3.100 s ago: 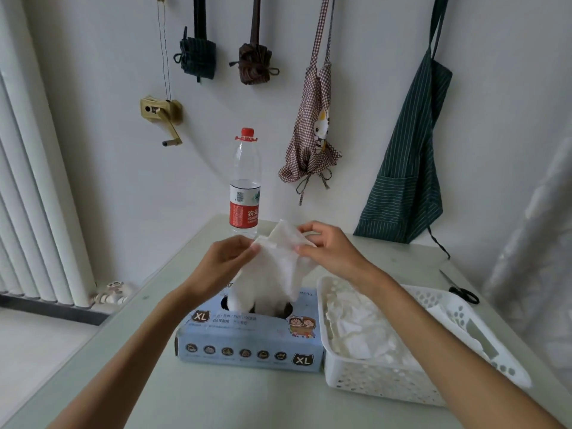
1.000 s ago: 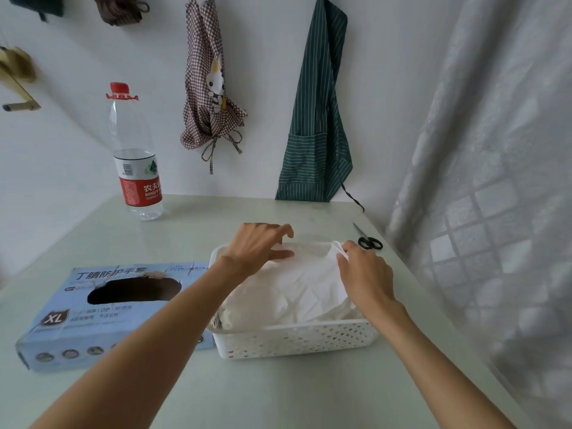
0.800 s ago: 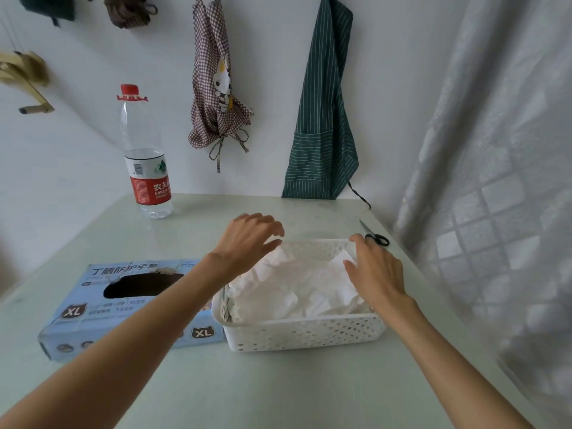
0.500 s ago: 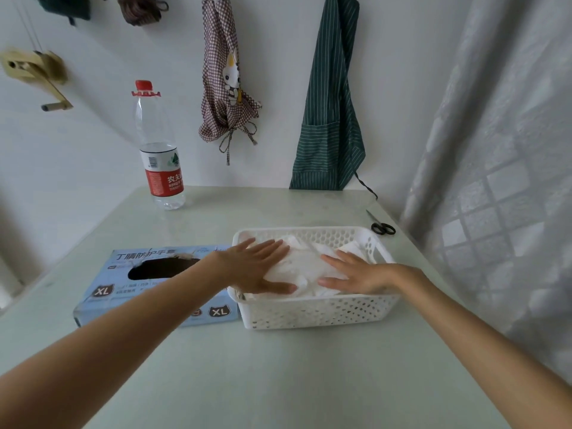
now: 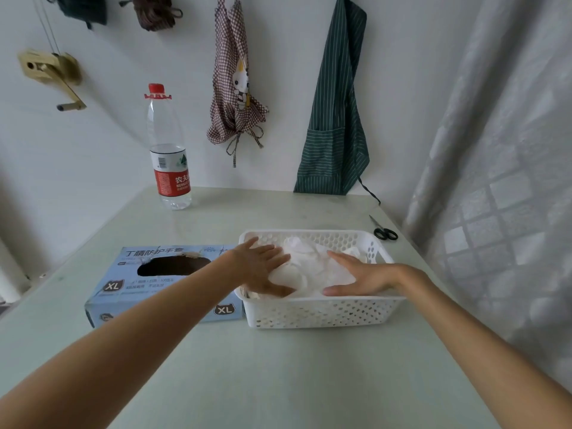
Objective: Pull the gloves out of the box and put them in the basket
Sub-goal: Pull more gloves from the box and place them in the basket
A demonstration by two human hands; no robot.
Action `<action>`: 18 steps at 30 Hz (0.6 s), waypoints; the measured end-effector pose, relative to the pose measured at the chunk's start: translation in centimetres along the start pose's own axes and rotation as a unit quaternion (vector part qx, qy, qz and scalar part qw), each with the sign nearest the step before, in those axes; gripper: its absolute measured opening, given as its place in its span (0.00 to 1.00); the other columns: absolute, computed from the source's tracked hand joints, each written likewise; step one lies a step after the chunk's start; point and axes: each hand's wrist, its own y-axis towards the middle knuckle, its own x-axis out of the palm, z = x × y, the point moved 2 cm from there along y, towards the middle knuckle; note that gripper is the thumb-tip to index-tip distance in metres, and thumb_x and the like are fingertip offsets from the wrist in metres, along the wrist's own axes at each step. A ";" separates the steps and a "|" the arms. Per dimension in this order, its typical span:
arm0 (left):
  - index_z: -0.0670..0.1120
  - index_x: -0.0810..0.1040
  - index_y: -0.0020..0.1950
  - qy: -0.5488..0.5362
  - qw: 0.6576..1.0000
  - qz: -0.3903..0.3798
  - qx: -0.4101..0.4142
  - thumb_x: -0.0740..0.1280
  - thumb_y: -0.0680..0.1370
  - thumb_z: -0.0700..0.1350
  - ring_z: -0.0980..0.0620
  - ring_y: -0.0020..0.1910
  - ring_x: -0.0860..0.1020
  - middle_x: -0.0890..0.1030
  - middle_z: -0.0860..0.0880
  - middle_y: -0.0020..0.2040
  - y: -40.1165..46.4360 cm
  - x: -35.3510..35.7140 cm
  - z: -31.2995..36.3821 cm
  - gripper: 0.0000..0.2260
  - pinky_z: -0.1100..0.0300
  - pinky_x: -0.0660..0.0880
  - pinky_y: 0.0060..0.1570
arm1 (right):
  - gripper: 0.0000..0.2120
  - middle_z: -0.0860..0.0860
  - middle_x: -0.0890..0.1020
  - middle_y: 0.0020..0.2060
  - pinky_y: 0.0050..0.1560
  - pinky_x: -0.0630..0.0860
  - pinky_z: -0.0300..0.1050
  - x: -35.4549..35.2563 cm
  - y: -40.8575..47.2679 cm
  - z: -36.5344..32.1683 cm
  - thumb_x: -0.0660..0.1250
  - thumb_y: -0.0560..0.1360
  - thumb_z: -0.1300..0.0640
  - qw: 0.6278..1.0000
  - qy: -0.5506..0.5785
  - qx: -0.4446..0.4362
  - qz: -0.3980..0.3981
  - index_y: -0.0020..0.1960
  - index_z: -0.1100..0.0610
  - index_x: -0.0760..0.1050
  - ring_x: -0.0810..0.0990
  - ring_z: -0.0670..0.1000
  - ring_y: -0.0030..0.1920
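White gloves: we see a crumpled pile of thin white gloves [image 5: 312,267] lying inside the basket, heaped between our two hands.
Left hand: our left hand [image 5: 263,269] lies flat on the left side of the pile, fingers straight and spread, thumb stretched along the near edge, pressing down on the gloves.
Right hand: our right hand [image 5: 360,277] lies flat on the right side of the pile, fingers straight and close together, pointing left toward the other hand; it grips nothing.
Basket: the white perforated plastic basket [image 5: 325,311] stands on the table, its left wall touching the box.
Box: the pale blue glove box [image 5: 123,286], marked XL, lies flat just left of the basket; its oval opening looks dark, and we cannot tell what is inside.
Table: the pale green table [image 5: 278,376] carries everything.
Bottle: a clear water bottle [image 5: 168,156] with a red cap and red label stands upright near the far edge, well apart from the box.
Scissors: black-handled scissors [image 5: 383,230] lie near the basket's far right corner.
Wall: a checked apron [image 5: 233,88] and a green striped apron [image 5: 335,119] hang there.
Right side: a pale patterned curtain [image 5: 501,181] hangs beside the table.
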 end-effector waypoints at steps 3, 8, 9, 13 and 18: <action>0.53 0.47 0.78 -0.120 0.991 0.054 -0.020 0.45 0.69 0.74 0.53 0.77 0.43 0.46 0.52 0.78 -2.2 -0.6 -2.5 0.42 0.48 0.38 0.74 | 0.43 0.39 0.56 0.73 0.72 0.56 0.45 -1.0 -1.4 -0.1 0.69 0.69 0.37 0.976 0.157 -0.058 0.143 0.76 0.41 0.51 0.54 0.44 0.74; 0.54 0.70 0.70 -0.262 0.905 0.311 -0.128 0.55 0.80 0.57 0.51 0.73 0.63 0.67 0.53 0.73 -7.0 2.6 -8.4 0.20 0.50 0.57 0.72 | 0.15 0.40 0.75 0.61 0.66 0.65 0.40 -1.2 -1.7 -2.4 0.70 0.74 0.51 0.912 0.210 -0.139 0.325 0.60 0.46 0.76 0.70 0.41 0.64; 0.53 0.71 0.69 -0.268 0.885 0.346 -0.162 0.57 0.81 0.52 0.50 0.71 0.65 0.69 0.52 0.71 -7.9 3.7 -9.2 0.17 0.50 0.59 0.71 | 0.12 0.40 0.77 0.58 0.64 0.66 0.39 -1.0 -1.6 -3.5 0.69 0.75 0.53 0.906 0.209 -0.155 0.335 0.58 0.47 0.77 0.72 0.41 0.62; 0.52 0.67 0.72 -0.253 0.851 0.334 -0.315 0.56 0.82 0.49 0.50 0.73 0.62 0.66 0.52 0.73 -10.9 7.9 -11.2 0.18 0.48 0.54 0.73 | 0.09 0.38 0.79 0.53 0.56 0.68 0.32 0.4 0.4 -9.6 0.69 0.75 0.56 0.902 0.182 -0.211 0.331 0.55 0.47 0.79 0.74 0.40 0.57; 0.50 0.56 0.76 -0.314 0.866 0.201 -0.334 0.48 0.69 0.76 0.50 0.76 0.54 0.55 0.50 0.78 -13.0 10.4 -11.9 0.43 0.48 0.52 0.73 | 0.09 0.43 0.80 0.52 0.55 0.71 0.41 1.8 4.1 -18.5 0.65 0.78 0.54 0.924 0.023 -0.266 0.274 0.57 0.48 0.79 0.75 0.43 0.53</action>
